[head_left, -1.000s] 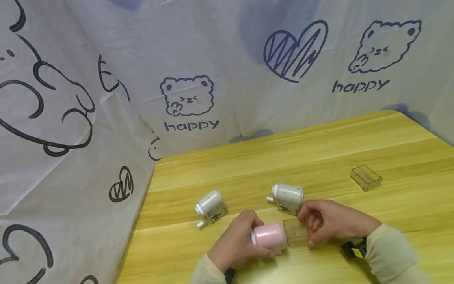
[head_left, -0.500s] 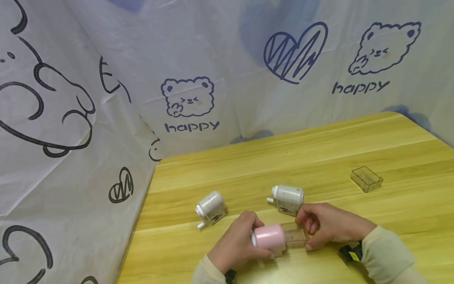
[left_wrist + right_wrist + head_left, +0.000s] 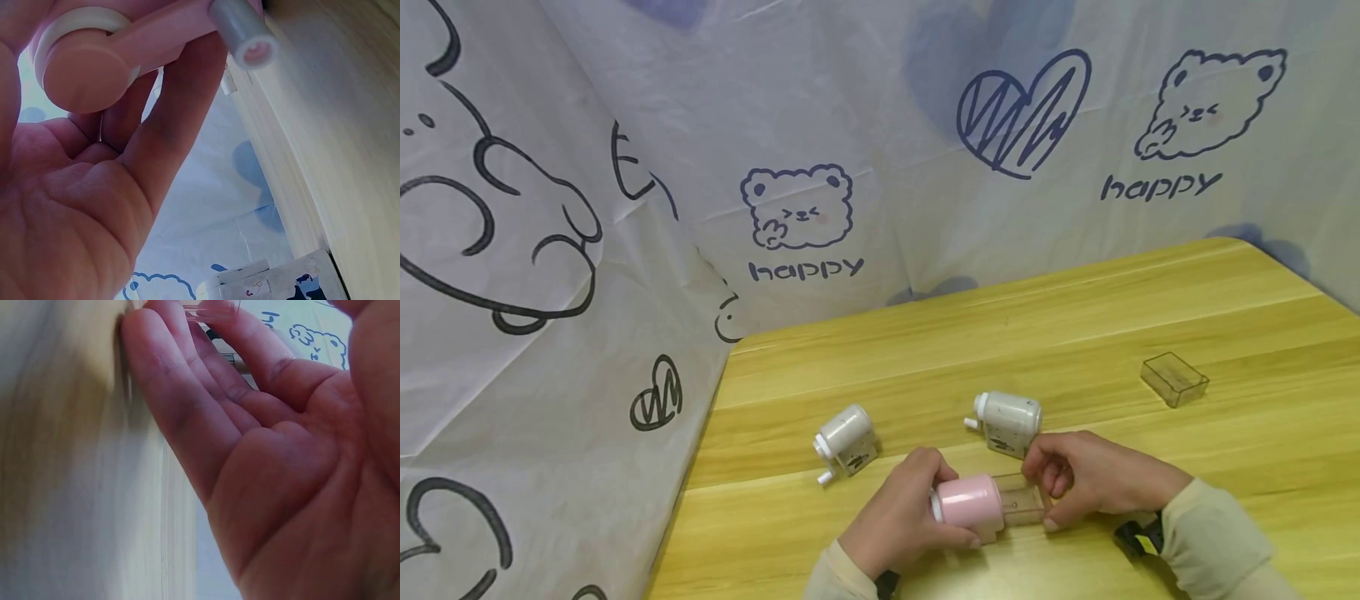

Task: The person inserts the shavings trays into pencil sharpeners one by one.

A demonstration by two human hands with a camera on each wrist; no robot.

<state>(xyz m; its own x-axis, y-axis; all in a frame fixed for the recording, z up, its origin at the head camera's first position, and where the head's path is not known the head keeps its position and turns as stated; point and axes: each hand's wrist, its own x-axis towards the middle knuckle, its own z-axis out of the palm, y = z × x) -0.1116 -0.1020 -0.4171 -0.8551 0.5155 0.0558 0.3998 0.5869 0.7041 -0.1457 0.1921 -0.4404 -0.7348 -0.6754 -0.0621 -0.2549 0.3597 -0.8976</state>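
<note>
The left hand grips the pink sharpener near the middle of the table, its thumb curled along the near side and its fingers round the far side. That grip probably steadies the body while leaving its right end free. In the left wrist view the crank shows below the palm's grasp, out of the other hand's way.

The right hand pinches the clear drawer by its right end, thumb at the near corner and fingers at the far one, likely to keep it straight against the sharpener. The drawer's left end meets the pink body; how far it sits inside cannot be told.

A grey sharpener stands just beyond the right hand, and a second grey sharpener stands to the left. A clear box lies far right, well apart.
</note>
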